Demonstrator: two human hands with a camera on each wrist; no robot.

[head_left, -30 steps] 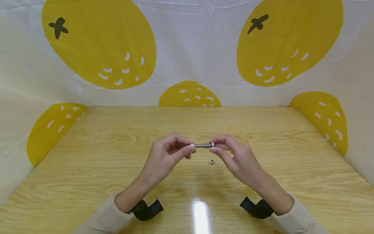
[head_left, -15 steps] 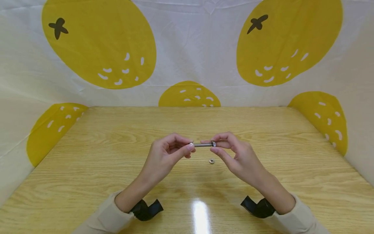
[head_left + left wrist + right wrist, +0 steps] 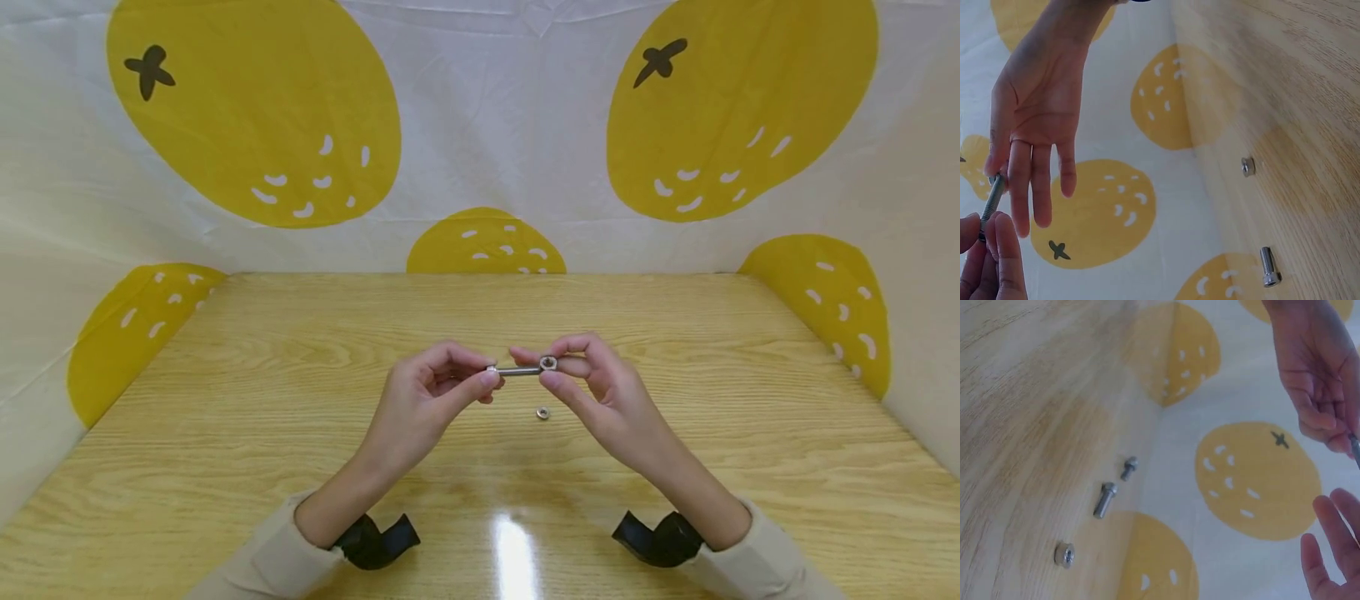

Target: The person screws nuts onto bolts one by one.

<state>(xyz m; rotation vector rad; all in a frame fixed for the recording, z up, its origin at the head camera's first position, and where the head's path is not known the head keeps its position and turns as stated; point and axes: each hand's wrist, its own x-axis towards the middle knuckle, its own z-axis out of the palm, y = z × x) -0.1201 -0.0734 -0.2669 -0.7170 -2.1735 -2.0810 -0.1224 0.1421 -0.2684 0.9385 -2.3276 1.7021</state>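
My left hand pinches one end of a metal bolt between thumb and fingers, the shaft lying nearly level above the table. At the bolt's right end, my right hand holds a hex nut between thumb and fingers. The nut's holed face is turned towards the head camera, at an angle to the shaft; whether it touches the bolt I cannot tell. In the left wrist view the threaded shaft of the bolt spans between the hands. A second nut lies on the table just below them.
On the wooden table, the right wrist view shows a bolt and a smaller bolt lying near the loose nut. Neither can be made out in the head view. A white cloth with yellow fruit prints encloses the table.
The nut in my right hand has turned from edge-on to showing its hole. Right fingers have shifted slightly upwards, one reaching out behind the bolt. My left hand stays almost still.
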